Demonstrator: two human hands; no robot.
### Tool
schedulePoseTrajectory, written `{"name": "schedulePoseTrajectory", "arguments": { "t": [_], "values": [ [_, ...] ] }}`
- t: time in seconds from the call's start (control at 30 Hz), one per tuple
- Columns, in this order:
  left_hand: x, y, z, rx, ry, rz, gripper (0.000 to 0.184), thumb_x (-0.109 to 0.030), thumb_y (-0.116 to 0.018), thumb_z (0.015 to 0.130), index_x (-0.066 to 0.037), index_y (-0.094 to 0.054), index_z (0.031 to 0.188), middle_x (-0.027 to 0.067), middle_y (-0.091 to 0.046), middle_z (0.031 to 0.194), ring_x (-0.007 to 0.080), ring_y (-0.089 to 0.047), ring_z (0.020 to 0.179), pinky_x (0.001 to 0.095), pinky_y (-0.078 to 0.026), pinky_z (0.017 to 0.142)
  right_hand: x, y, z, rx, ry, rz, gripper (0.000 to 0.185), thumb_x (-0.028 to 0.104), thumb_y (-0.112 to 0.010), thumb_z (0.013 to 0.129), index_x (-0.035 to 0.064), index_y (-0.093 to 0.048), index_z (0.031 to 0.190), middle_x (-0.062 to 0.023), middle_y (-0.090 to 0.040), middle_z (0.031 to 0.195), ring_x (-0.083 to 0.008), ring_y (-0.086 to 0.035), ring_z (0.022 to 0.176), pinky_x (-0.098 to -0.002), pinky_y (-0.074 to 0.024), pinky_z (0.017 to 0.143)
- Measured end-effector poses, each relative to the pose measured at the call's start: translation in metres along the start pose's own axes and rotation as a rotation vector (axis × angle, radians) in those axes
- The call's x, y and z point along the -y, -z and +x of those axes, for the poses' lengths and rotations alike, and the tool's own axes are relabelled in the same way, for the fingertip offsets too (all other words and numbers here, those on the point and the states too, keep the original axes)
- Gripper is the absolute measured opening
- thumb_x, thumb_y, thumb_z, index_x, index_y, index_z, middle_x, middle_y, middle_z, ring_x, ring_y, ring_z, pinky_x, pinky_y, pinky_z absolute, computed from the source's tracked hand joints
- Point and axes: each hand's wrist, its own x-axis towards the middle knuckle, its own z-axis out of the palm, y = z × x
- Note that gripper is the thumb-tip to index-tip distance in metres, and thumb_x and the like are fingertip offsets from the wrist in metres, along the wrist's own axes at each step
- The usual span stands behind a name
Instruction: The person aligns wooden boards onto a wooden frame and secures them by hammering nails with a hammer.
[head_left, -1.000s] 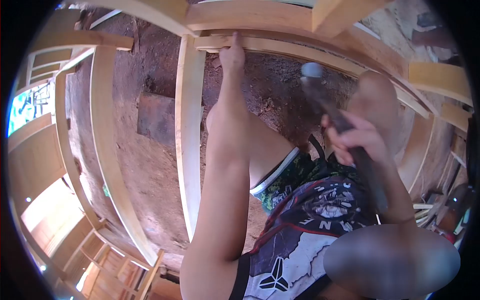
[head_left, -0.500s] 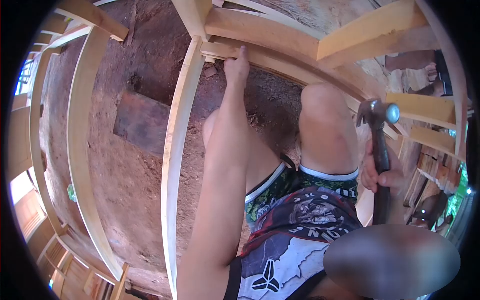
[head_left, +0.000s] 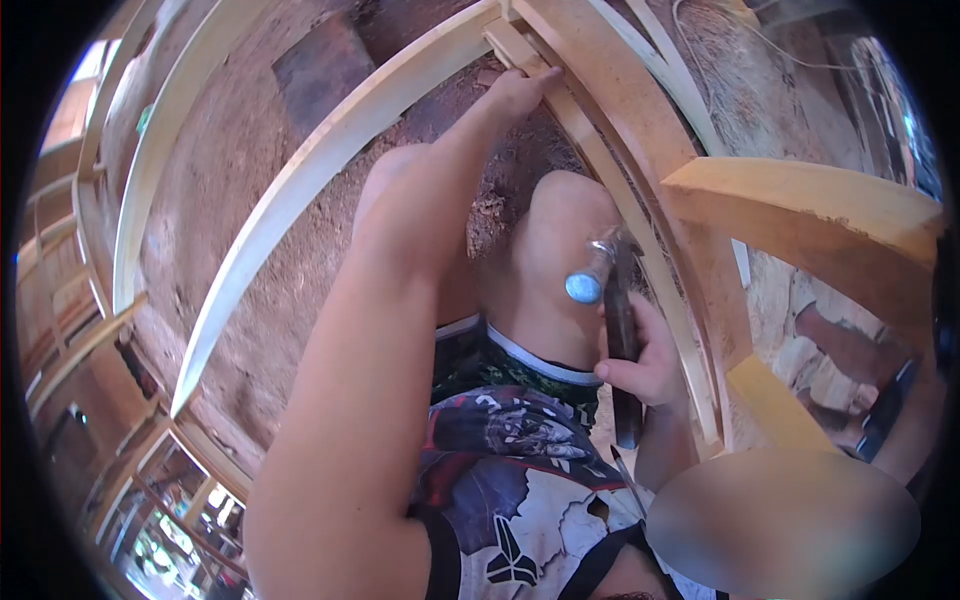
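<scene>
My left hand (head_left: 522, 92) is closed around a thin wooden strip (head_left: 590, 150), near the strip's upper end, with a finger or thumb lying across it. The strip runs beside a wider wooden beam (head_left: 650, 140). Lower right, my right hand (head_left: 645, 355) grips the dark handle of a claw hammer (head_left: 620, 320). The hammer's round metal face (head_left: 583, 288) is turned toward the camera, over my bent knee, and the head touches no wood that I can make out.
A long pale board (head_left: 300, 180) curves across the left, with further frame pieces (head_left: 150, 180) beyond it. A dark flat plate (head_left: 325, 70) lies on the dirt ground. Thick beams (head_left: 800, 210) project at right. Another person's legs (head_left: 850, 350) show at the right edge.
The view has turned, so the frame now slants. My right hand has brought the hammer leftward and nearer my knee. My left hand stays on the strip.
</scene>
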Motion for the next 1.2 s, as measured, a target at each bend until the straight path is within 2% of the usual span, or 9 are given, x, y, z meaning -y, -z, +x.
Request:
{"name": "schedulePoseTrajectory", "arguments": {
  "t": [0.03, 0.33, 0.4, 0.87, 0.97, 1.03, 1.1, 1.17, 1.2],
  "values": [
    [0.005, -0.001, 0.008, -0.009, 0.029, 0.016, 0.059, -0.057, -0.064, 0.091, -0.003, -0.07, 0.115, 0.0044, -0.061, 0.084, 0.0138, -0.053, 0.067, 0.032, -0.04, 0.055, -0.002, 0.002, 0.004, 0.042, -0.015, 0.049, 0.081, 0.022, -0.087, 0.069, -0.001, -0.048, 0.136, 0.0048, -0.054, 0.092, -0.0062, -0.049, 0.081, -0.0218, -0.0384, 0.07],
    [0.012, -0.007, 0.018, -0.025, 0.112, -0.154, 0.05, -0.056, -0.064, 0.092, -0.008, -0.066, 0.105, 0.0004, -0.049, 0.067, 0.0075, -0.035, 0.048, 0.0285, -0.024, 0.042, -0.003, 0.024, -0.003, 0.045, 0.027, 0.087, 0.067, 0.019, -0.085, 0.07, 0.0003, -0.05, 0.124, 0.0028, -0.053, 0.08, -0.0062, -0.05, 0.07, -0.0223, -0.0386, 0.062],
    [0.01, -0.005, 0.015, 0.011, 0.223, -0.231, 0.07, -0.055, -0.067, 0.091, -0.005, -0.055, 0.138, 0.0159, -0.056, 0.14, 0.0336, -0.045, 0.135, 0.0546, -0.036, 0.108, -0.003, 0.03, -0.001, 0.029, 0.034, 0.087, 0.066, 0.02, -0.084, 0.07, 0.0002, -0.05, 0.124, 0.0029, -0.053, 0.079, -0.0062, -0.05, 0.069, -0.0221, -0.0384, 0.062],
    [-0.006, -0.01, 0.006, -0.014, 0.11, -0.022, 0.062, -0.047, -0.067, 0.093, 0.002, -0.062, 0.13, 0.0152, -0.066, 0.128, 0.0249, -0.06, 0.116, 0.0374, -0.046, 0.098, 0.011, -0.011, 0.042, -0.097, 0.287, 0.181, 0.062, 0.021, -0.082, 0.073, 0.0018, -0.05, 0.122, -0.0002, -0.056, 0.079, -0.008, -0.053, 0.064, -0.0235, -0.0423, 0.057],
    [0.011, -0.008, 0.022, 0.081, 0.072, -0.073, 0.063, -0.049, -0.066, 0.093, 0.001, -0.062, 0.131, 0.0159, -0.066, 0.126, 0.0247, -0.061, 0.115, 0.0358, -0.046, 0.097, 0.01, -0.045, 0.068, -0.028, 0.436, 0.632, 0.056, 0.021, -0.081, 0.078, 0.0038, -0.048, 0.12, -0.0027, -0.055, 0.077, -0.0122, -0.055, 0.059, -0.0282, -0.0471, 0.053],
    [0.015, -0.003, 0.024, 0.124, 0.093, -0.051, 0.063, -0.049, -0.065, 0.093, 0.002, -0.063, 0.129, 0.0187, -0.066, 0.126, 0.0271, -0.061, 0.116, 0.0367, -0.047, 0.097, -0.001, -0.054, 0.089, 0.353, 0.446, 1.124, 0.045, 0.019, -0.074, 0.087, 0.0047, -0.047, 0.119, -0.0046, -0.051, 0.075, -0.0164, -0.055, 0.055, -0.0323, -0.0496, 0.049],
    [0.008, 0.008, 0.021, 0.169, 0.113, -0.043, 0.062, -0.05, -0.063, 0.094, 0.003, -0.063, 0.127, 0.0214, -0.066, 0.125, 0.0294, -0.062, 0.117, 0.0376, -0.048, 0.096, 0.01, -0.065, 0.102, 0.186, 0.439, 1.064, 0.04, 0.018, -0.07, 0.09, 0.005, -0.047, 0.12, -0.0046, -0.049, 0.074, -0.0167, -0.054, 0.055, -0.032, -0.0491, 0.05],
    [0.002, 0.016, 0.017, 0.165, -0.208, 0.635, 0.057, -0.044, -0.058, 0.095, 0.007, -0.064, 0.119, 0.0281, -0.067, 0.118, 0.0366, -0.066, 0.111, 0.0416, -0.051, 0.092, 0.021, -0.07, 0.11, -0.038, 0.467, 0.858, 0.032, 0.015, -0.063, 0.095, 0.0068, -0.047, 0.121, -0.0043, -0.048, 0.074, -0.0171, -0.053, 0.055, -0.0334, -0.0493, 0.052],
    [-0.008, 0.025, 0.006, 0.178, -0.203, 0.617, 0.057, -0.044, -0.058, 0.095, 0.007, -0.064, 0.119, 0.0281, -0.067, 0.118, 0.0366, -0.066, 0.111, 0.0416, -0.051, 0.092, 0.023, -0.077, 0.111, -0.055, 0.454, 0.849, 0.032, 0.015, -0.063, 0.095, 0.0068, -0.047, 0.121, -0.0043, -0.048, 0.074, -0.0171, -0.053, 0.055, -0.0334, -0.0493, 0.052]
  ]
}}
